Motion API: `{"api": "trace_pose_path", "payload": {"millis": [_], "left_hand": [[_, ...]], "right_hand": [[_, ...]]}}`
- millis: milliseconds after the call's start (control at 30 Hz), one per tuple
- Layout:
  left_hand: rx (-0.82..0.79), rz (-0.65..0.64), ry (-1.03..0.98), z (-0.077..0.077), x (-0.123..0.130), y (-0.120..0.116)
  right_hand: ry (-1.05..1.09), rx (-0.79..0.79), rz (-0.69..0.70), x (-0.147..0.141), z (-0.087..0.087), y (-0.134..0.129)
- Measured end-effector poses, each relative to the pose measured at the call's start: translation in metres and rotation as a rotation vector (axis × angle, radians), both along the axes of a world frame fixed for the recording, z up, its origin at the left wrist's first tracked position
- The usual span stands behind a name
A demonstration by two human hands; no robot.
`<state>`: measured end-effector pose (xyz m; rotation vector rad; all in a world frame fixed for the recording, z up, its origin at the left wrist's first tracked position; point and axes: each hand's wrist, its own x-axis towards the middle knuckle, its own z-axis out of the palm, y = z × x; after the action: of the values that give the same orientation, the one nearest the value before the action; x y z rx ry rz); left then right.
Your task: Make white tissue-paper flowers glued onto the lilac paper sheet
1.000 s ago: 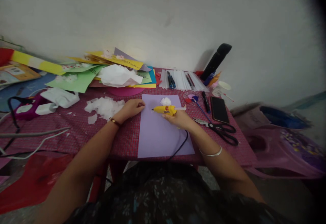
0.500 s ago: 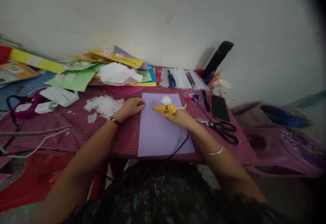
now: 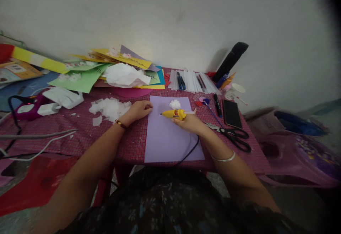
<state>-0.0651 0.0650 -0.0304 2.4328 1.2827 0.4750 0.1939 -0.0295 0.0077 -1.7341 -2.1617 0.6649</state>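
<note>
My right hand (image 3: 188,122) is wrapped round a yellow hot glue gun (image 3: 172,114), with a pale glue stick jutting from its back end. The gun's nozzle points left, close over the upper part of a purple paper sheet (image 3: 165,141). Just behind the gun, a white ruffled paper flower (image 3: 175,104) lies on the sheet. My left hand (image 3: 140,110) rests at the sheet's left edge, fingers loosely bent with the thumb a little apart, and no object shows in it. Beside it lies a heap of white tissue paper pieces (image 3: 109,108).
Black-handled scissors (image 3: 231,134), a dark notebook-like rectangle (image 3: 231,114) and a black marker (image 3: 217,105) lie on the right. Several glue sticks (image 3: 190,81) and a cutter (image 3: 181,81) sit at the back. Coloured cards (image 3: 85,76) and a purple power strip (image 3: 30,109) occupy the left.
The view has shifted slightly. My right hand still holds the glue gun over the sheet, and my left hand stays at the sheet's edge.
</note>
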Motion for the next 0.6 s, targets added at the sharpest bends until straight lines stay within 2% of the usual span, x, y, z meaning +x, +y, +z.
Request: {"api": "trace_pose_path", "payload": {"millis": [333,600], "left_hand": [[-0.011,-0.002,0.005,0.0029,0.0006,-0.0022],[0.007,-0.001,-0.002,0.0001,-0.0002,-0.0010]], "right_hand": [[0.065,0.019,0.055,0.0029,-0.0048,0.0017],[-0.040,0.013,-0.010,0.0014,-0.0007,0.0000]]}}
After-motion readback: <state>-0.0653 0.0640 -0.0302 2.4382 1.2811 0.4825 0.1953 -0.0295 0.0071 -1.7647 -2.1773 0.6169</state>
